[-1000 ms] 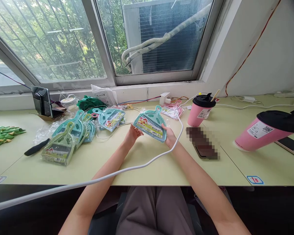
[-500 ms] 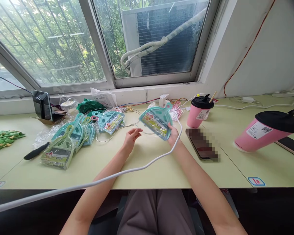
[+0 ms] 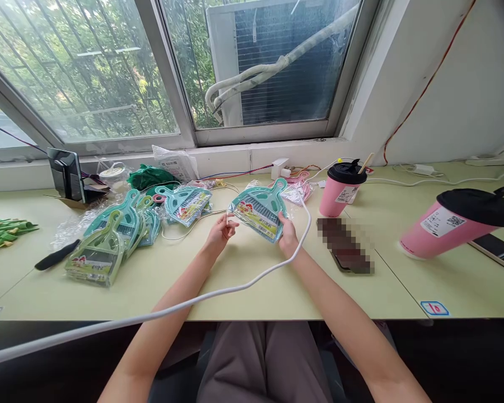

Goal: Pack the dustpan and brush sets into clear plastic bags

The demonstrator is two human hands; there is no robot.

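Observation:
A turquoise mini dustpan and brush set (image 3: 258, 210), in clear plastic with a printed card, is held tilted above the table. My right hand (image 3: 289, 232) grips its lower right edge, the thumb over the front. At the left edge, my left hand (image 3: 220, 232) is closed in a pinch on what looks like the wrapper; the exact contact is hard to see. Further left lie a wrapped turquoise set (image 3: 187, 204) and a pile with a green dustpan set (image 3: 96, 260) in front. Pink dustpan sets (image 3: 299, 189) lie partly hidden behind the held one.
A white cable (image 3: 243, 287) crosses in front of my forearms. To the right are a phone (image 3: 340, 263), a pink cup (image 3: 335, 196) and a larger pink cup (image 3: 432, 232). A black-handled tool (image 3: 56, 256) and green woven strips (image 3: 8, 232) lie left.
The dustpan set has come slightly left and turned its card more toward me. My left hand has risen slightly to its left edge. The view has shifted a little.

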